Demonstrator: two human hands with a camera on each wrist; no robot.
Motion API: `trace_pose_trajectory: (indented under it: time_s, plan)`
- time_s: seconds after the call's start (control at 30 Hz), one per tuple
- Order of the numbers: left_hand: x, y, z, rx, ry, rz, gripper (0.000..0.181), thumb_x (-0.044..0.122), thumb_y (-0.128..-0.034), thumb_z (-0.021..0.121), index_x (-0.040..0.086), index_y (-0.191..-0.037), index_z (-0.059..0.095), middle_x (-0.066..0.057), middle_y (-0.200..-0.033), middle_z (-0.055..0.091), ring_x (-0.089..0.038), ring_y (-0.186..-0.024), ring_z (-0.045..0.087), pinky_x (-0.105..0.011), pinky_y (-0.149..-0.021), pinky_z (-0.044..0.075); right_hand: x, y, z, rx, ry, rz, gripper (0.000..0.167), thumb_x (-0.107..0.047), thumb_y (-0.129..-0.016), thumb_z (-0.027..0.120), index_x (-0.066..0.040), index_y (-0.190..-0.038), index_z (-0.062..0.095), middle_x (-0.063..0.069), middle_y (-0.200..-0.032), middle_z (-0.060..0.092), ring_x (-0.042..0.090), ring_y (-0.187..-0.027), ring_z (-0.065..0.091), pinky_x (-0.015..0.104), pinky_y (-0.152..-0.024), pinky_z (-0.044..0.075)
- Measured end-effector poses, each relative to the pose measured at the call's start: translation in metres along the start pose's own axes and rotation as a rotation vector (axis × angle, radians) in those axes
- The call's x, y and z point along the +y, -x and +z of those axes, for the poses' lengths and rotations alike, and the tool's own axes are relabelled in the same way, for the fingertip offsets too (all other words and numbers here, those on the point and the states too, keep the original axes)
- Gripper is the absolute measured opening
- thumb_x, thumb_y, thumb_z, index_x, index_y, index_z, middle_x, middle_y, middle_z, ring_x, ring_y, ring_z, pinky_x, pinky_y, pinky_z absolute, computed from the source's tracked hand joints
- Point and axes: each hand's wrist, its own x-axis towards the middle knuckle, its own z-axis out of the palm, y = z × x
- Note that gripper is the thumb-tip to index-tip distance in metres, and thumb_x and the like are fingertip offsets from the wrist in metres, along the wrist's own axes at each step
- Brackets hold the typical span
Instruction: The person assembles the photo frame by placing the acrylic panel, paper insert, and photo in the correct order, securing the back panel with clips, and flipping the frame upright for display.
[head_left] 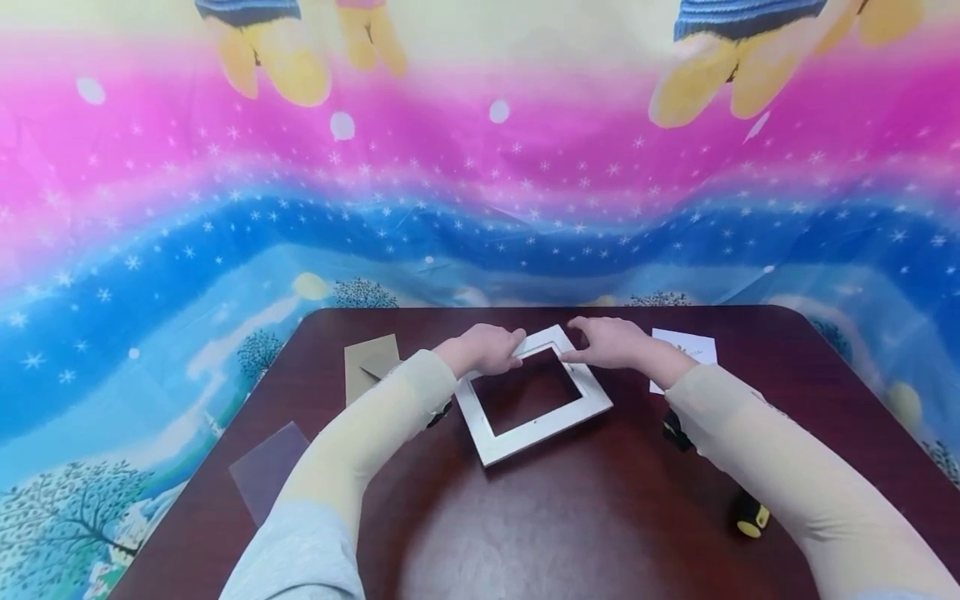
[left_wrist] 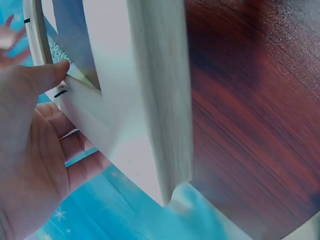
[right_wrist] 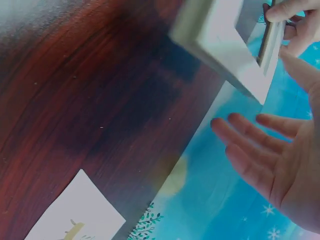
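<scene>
A white, wooden-looking picture frame (head_left: 551,419) with an open middle is held tilted above the dark table. My left hand (head_left: 486,348) grips its far left side; in the left wrist view the thumb lies over the face of the frame (left_wrist: 117,125) and the other fingers are behind it. At the far right corner is my right hand (head_left: 611,342). Its fingers are spread and relaxed in the right wrist view, where the hand (right_wrist: 280,160) has its thumb close to the frame's edge. Whether that thumb touches is unclear.
On the reddish-brown table (head_left: 480,533), a tan board (head_left: 367,358) and a clear sheet (head_left: 270,467) lie at left. A white card (head_left: 686,346) with a printed design is at right, and a black-and-yellow object (head_left: 752,515) lies nearer me. A patterned cloth (head_left: 480,167) hangs behind.
</scene>
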Motion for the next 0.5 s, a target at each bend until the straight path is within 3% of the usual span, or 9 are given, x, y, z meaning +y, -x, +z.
trace_pose_trajectory:
  time_s: [0.07,0.13,0.3,0.5]
  plan:
    - [0.002,0.002,0.001,-0.003,-0.006,0.02,0.031,0.037,-0.1001,0.052,0.01,-0.115,0.045,-0.001,-0.08,0.057,-0.018,-0.076,0.058,-0.036,-0.076,0.046,-0.002,-0.002,0.001,0.008,-0.025,-0.038,0.074,-0.051,-0.089,0.064,-0.002,-0.142,0.046,0.024,-0.129,0.056,0.037,-0.118,0.054,0.055,-0.092,0.043]
    - [0.005,0.004,0.001,0.001,-0.023,0.043,0.03,0.037,-0.0999,0.053,0.011,-0.114,0.045,0.0,-0.079,0.057,-0.018,-0.075,0.058,-0.036,-0.075,0.046,-0.005,-0.004,0.002,0.012,-0.044,-0.085,0.072,-0.048,-0.089,0.066,-0.003,-0.142,0.046,0.025,-0.134,0.051,0.038,-0.12,0.052,0.055,-0.093,0.042]
    - [0.012,0.004,-0.002,0.034,-0.058,0.102,0.028,0.036,-0.0991,0.055,0.013,-0.112,0.046,0.001,-0.078,0.058,-0.017,-0.072,0.057,-0.035,-0.072,0.046,-0.009,-0.006,0.004,0.034,-0.027,-0.185,0.06,-0.038,-0.085,0.074,-0.005,-0.132,0.059,0.014,-0.117,0.06,0.028,-0.099,0.06,0.049,-0.085,0.047]
    - [0.017,0.005,-0.007,0.038,-0.074,0.129,0.029,0.037,-0.0991,0.054,0.014,-0.115,0.047,-0.001,-0.08,0.06,-0.017,-0.072,0.058,-0.036,-0.072,0.047,-0.008,-0.009,0.007,0.083,0.009,-0.258,0.039,-0.025,-0.081,0.08,-0.008,-0.114,0.07,0.004,-0.102,0.069,0.021,-0.087,0.061,0.044,-0.08,0.048]
